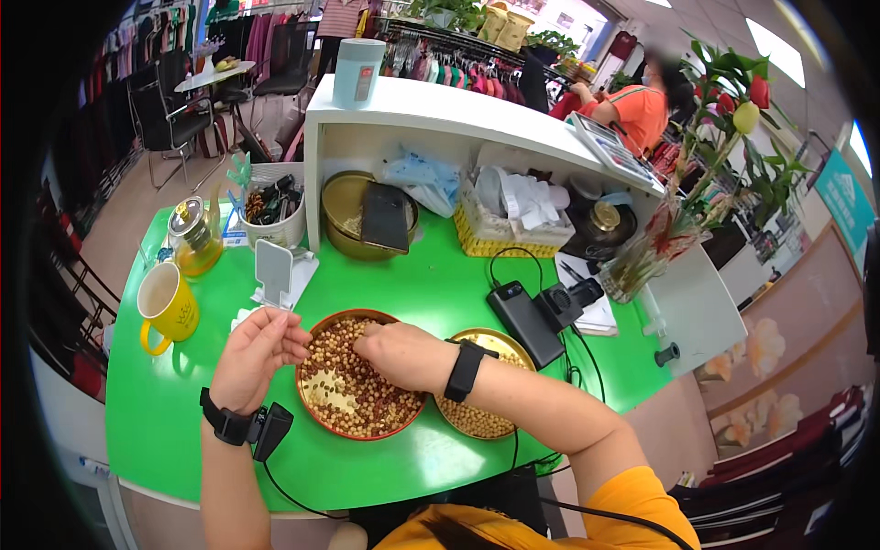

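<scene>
Mixed beans are being picked over in a red-rimmed tray [312,417] on the green table [165,412].
The right hand [403,353] is laid on the beans [367,394], fingers curled together as for pinching; the left hand [259,348] is held just left of the tray, fingertips pinched, contents not discernible; a gold bowl [486,417] of sorted beans is kept touching the tray's right, within easy reach.

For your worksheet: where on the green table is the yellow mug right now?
In the head view the yellow mug stands on the person's left side of the green table, near its left edge, below the glass teapot and left of the left hand.
</scene>
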{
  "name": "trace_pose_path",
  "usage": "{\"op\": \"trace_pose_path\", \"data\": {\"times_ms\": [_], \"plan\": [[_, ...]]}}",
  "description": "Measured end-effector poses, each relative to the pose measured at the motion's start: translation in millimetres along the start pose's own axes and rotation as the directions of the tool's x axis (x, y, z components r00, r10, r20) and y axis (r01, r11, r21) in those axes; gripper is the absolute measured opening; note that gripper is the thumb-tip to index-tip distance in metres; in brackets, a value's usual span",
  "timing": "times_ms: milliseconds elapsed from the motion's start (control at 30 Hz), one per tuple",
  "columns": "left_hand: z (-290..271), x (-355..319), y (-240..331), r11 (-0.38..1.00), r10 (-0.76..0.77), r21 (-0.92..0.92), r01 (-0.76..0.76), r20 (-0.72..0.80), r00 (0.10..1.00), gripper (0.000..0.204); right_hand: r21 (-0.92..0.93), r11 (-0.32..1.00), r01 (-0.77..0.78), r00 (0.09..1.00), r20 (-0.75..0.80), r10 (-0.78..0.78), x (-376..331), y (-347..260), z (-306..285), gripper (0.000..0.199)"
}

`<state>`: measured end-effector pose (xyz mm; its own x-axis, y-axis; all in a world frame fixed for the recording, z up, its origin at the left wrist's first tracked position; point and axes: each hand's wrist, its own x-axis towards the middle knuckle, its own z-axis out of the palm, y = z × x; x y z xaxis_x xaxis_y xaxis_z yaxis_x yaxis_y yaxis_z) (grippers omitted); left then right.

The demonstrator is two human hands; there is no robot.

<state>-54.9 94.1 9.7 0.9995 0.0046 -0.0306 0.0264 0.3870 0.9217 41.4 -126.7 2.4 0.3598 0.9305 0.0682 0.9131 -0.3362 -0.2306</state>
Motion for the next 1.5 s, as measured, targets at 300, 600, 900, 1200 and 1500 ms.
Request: {"op": "trace_pose_path", "data": {"times_ms": [300, 600, 900, 1200, 1500], "plan": [[-0.4, 1.5, 0.5, 0.999, 0.021, 0.026, -0.021, 0.0, 1.0, 0.02, -0.04, 0.999, -0.037, 0.999, 0.014, 0.038, -3.5, -13.0, -10.1, 0.007], [-5.0, 3.1, -4.6, 1.0, -0.006, -0.008, 0.006, 0.015, 1.0, 0.019, 0.077, 0.996, -0.042, 0.997, -0.063, 0.047, -13.5, -22.0, -17.0, 0.007], [-7.4, 4.3, -4.7, 1.0, 0.008, -0.004, -0.008, 0.017, 1.0, 0.022, 0.596, 0.799, 0.077, 0.903, -0.381, 0.198, -50.7, -10.3, -65.4, 0.014], [-6.3, 8.6, -7.6, 1.0, 0.013, -0.013, -0.012, 0.032, 0.999, 0.021, 0.951, -0.014, 0.309, 0.75, -0.235, 0.618, -130.0, 7.1, -79.5, 0.011], [58.5, 5.8, 22.2, 0.995, 0.039, 0.089, -0.044, 0.063, 0.997, 0.022, 0.92, -0.124, 0.371, 0.703, -0.191, 0.685, -168.8, 7.8, -72.1, 0.009]]}}
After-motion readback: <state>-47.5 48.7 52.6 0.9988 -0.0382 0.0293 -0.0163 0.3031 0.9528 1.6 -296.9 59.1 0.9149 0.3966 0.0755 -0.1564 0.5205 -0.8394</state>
